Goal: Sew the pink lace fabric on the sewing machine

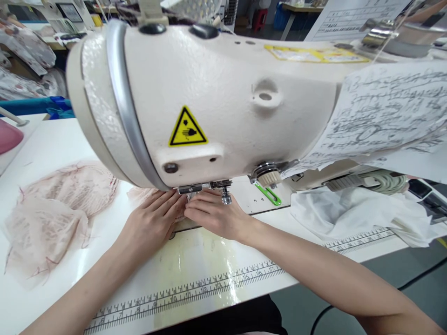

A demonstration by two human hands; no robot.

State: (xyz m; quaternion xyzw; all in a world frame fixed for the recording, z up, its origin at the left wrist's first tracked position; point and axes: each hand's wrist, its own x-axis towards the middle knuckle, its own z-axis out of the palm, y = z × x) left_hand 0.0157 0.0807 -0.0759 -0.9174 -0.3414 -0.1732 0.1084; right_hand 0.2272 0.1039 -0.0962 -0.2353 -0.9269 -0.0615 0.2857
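Head view: the left hand (153, 217) and right hand (214, 215) lie close together on pale pink cloth (137, 194) beneath a cream sewing machine (216, 97); whether the partly hidden fingers pinch it, I cannot tell. Its white table (56, 139) has a ruler (188, 297) along the front, gauzy pink fabric (59, 204) at left and crumpled white cloth (359, 214) at right. Behind, a red stool (259, 19) stands near another table (302, 8).

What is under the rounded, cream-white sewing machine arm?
Beneath the cream-white sewing machine arm, the left hand and right hand touch sheer pale-pink fabric; a slim bright-green tool lies to their right. The arm and hands hide part of the fabric; no needle shows.
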